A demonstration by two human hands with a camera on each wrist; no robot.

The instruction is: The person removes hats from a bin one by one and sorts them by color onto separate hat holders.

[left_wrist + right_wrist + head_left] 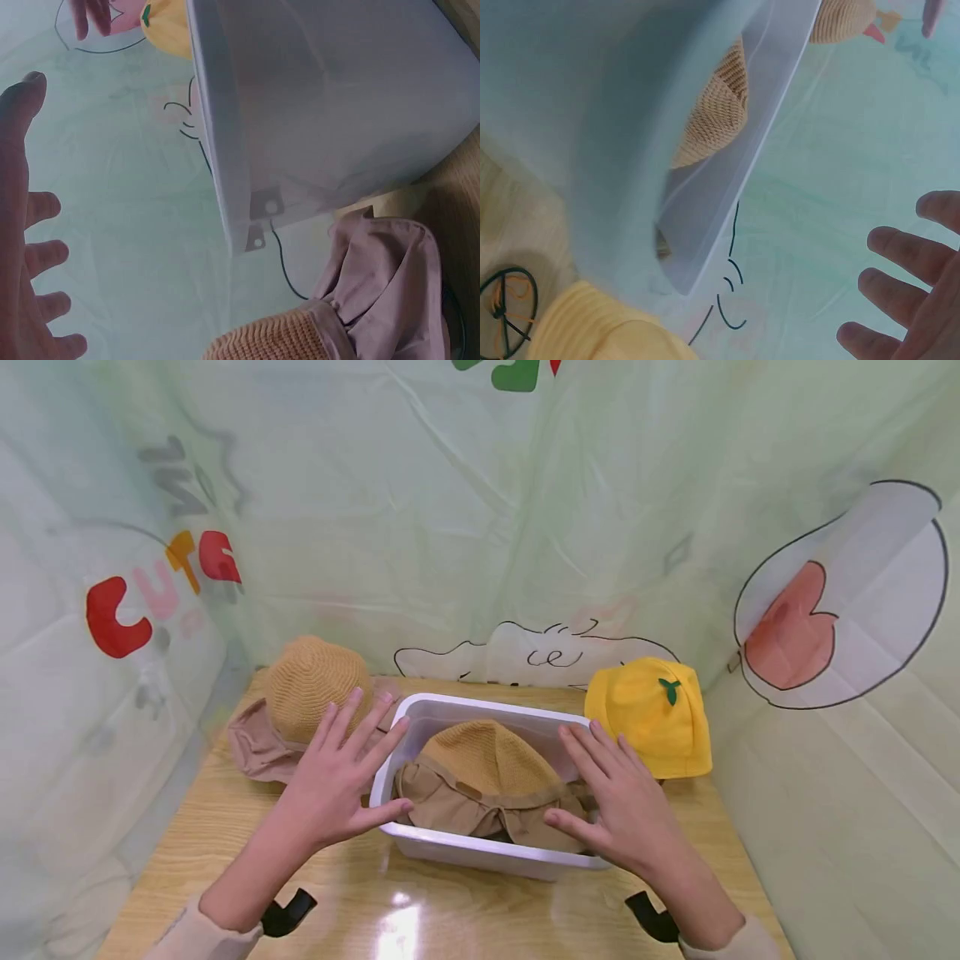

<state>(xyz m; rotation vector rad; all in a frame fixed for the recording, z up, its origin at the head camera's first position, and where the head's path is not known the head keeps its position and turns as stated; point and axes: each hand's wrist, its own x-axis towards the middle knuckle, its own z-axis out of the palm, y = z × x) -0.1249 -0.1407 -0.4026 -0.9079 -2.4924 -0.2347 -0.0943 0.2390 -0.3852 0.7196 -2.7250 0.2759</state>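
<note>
A white plastic bin (495, 852) stands mid-table with a tan knitted hat with a brown fabric brim (487, 768) inside it. Over the bin's left end my left hand (341, 777) hovers, fingers spread and straight, holding nothing. My right hand (618, 797) is held likewise over the right end, its fingers extended and apart. Left of the bin sits another knitted hat (318, 685) with a mauve fabric brim (258, 747). On the right is a yellow cap (648, 714) bearing a green sprout. In the left wrist view the left fingers (46, 259) show above the bin's rim level.
A light wooden table (300, 893) carries everything. Pale printed curtains (450, 527) enclose it at the back and both sides. In the right wrist view a dark loop with an orange cord (510, 307) lies on the table near the yellow cap.
</note>
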